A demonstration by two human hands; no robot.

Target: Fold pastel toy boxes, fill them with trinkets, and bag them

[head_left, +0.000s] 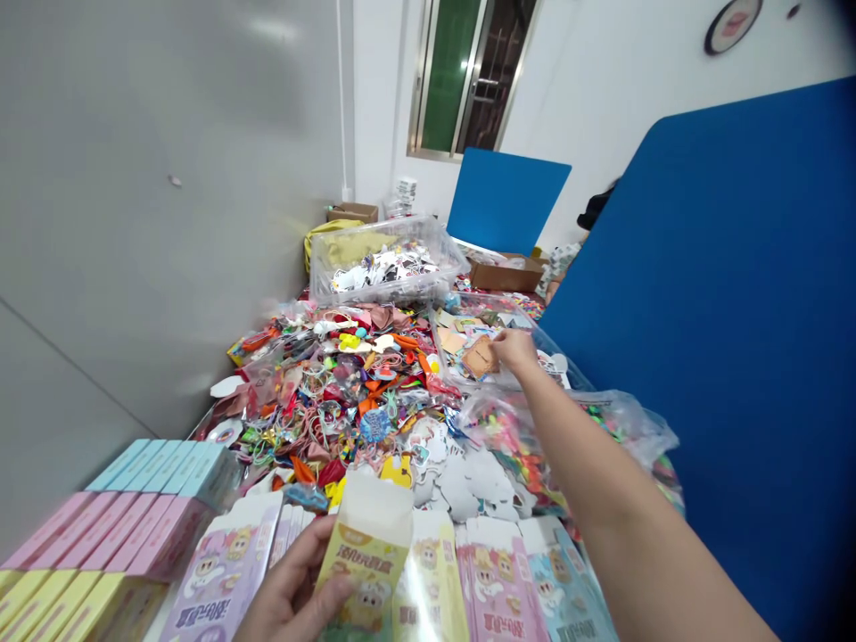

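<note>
My left hand grips a yellow paper box with its white top flap standing up, low in the middle of the view. Reaching forward, my right hand pinches the edge of a brown-orange paper card. That card is over a clear plastic bin of assorted paper cards. Flat boxes in purple, pink and blue stand in a row around the yellow box. White die-cut stickers lie just beyond them.
A heap of colourful small trinkets covers the middle. Behind it stands a clear tub of paper cut-outs. Stacked finished-looking boxes line the left, beside a grey wall. A blue panel rises on the right, near a plastic bag.
</note>
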